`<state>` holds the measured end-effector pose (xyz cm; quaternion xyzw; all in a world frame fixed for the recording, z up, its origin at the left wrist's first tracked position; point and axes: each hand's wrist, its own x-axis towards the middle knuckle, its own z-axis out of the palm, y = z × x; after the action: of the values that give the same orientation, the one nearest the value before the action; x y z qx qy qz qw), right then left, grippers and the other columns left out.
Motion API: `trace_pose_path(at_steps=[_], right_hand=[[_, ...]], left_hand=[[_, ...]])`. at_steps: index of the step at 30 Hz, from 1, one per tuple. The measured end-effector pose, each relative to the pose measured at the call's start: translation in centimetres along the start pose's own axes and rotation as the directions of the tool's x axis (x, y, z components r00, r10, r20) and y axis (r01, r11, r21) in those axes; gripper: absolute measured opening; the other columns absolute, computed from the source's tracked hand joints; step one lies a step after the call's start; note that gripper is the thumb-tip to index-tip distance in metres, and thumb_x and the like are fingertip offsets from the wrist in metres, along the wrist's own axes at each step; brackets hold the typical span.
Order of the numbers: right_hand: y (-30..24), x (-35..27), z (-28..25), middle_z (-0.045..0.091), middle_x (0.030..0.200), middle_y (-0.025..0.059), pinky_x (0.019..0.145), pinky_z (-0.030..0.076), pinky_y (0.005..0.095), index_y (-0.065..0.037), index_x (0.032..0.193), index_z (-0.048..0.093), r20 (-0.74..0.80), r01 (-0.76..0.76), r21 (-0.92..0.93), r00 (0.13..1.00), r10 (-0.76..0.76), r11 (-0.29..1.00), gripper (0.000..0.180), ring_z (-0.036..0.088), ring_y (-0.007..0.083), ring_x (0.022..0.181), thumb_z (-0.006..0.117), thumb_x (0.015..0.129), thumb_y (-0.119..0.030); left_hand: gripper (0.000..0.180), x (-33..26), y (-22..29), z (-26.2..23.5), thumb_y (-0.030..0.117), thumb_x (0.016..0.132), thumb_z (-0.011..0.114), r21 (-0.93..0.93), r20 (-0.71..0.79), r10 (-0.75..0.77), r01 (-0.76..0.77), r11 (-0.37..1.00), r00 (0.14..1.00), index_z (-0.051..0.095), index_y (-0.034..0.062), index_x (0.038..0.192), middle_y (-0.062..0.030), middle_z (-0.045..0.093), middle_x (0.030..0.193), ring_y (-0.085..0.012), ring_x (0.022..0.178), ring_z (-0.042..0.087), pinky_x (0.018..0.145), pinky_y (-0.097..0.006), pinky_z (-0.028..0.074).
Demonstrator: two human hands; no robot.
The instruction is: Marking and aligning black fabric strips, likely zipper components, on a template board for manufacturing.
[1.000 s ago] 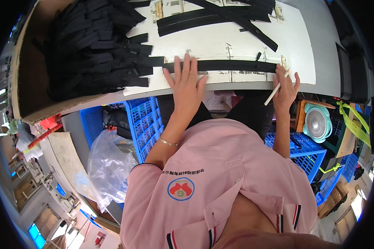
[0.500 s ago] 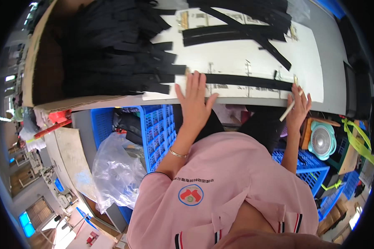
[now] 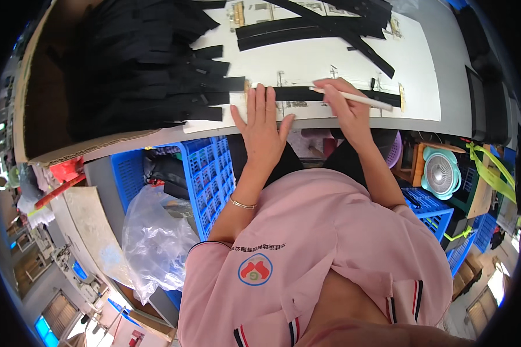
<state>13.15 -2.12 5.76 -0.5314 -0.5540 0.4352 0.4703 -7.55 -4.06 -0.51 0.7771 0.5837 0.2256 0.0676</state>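
A black fabric strip point(image 3: 301, 93) lies flat along the near part of a white board point(image 3: 419, 63) marked with lines. My left hand point(image 3: 262, 124) rests open on the strip's left end, fingers spread and pointing away from me. In my right hand point(image 3: 348, 110) is a white pen-like marker point(image 3: 364, 100), pinched between thumb and fingers. Its tip is at the strip near the middle of the board. Farther back, more black strips point(image 3: 307, 32) lie crossed over each other on the board.
A cardboard box point(image 3: 37, 110) at the left holds a heap of black strips point(image 3: 139, 63), their ends reaching onto the board. Below the table edge stand a blue plastic crate point(image 3: 208, 179), a clear plastic bag point(image 3: 156, 237) and a turquoise fan point(image 3: 441, 173).
My right hand has moved left from the strip's right end to near its middle, bringing the marker onto the strip. The left hand stays on the strip's left end.
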Motion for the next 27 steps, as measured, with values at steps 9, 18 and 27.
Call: trace_pose_path(at_steps=[9,18,27], right_hand=[[3.0,3.0,5.5,0.067,0.076,0.0024,0.06,0.045,0.024,0.002,0.1,0.069,0.005,0.007,0.028,1.0,-0.007,1.0,0.018,0.057,0.0076,0.067,0.064,0.1,-0.015],[4.2,2.7,5.7,0.066,0.079,0.0055,0.062,0.045,0.0266,0.002,0.1,0.068,0.005,0.114,-0.076,0.993,-0.114,0.991,0.015,0.056,0.0094,0.069,0.063,0.1,-0.013],[4.2,2.7,5.7,0.069,0.086,0.004,0.066,0.049,0.0237,0.002,0.103,0.07,0.043,0.138,-0.151,0.99,-0.133,0.979,0.018,0.061,0.0088,0.075,0.062,0.103,-0.014]], left_hand=[[0.071,0.1,0.1,-0.1,0.042,0.095,0.067,-0.021,-0.011,-0.003,0.002,1.0,1.0,0.048,0.0,0.149,-0.018,0.042,0.159,-0.0321,0.152,0.033,0.121,-0.064,0.005],[0.069,0.1,0.2,0.0,0.041,0.095,0.067,-0.027,-0.045,-0.016,0.014,1.0,0.999,0.05,0.0005,0.148,-0.0182,0.046,0.156,-0.0323,0.15,0.036,0.121,-0.064,0.006],[0.068,0.0,0.3,0.0,0.041,0.095,0.067,-0.037,-0.035,-0.023,0.022,0.999,0.999,0.051,0.0003,0.147,-0.0179,0.045,0.157,-0.0323,0.15,0.035,0.12,-0.065,0.007]])
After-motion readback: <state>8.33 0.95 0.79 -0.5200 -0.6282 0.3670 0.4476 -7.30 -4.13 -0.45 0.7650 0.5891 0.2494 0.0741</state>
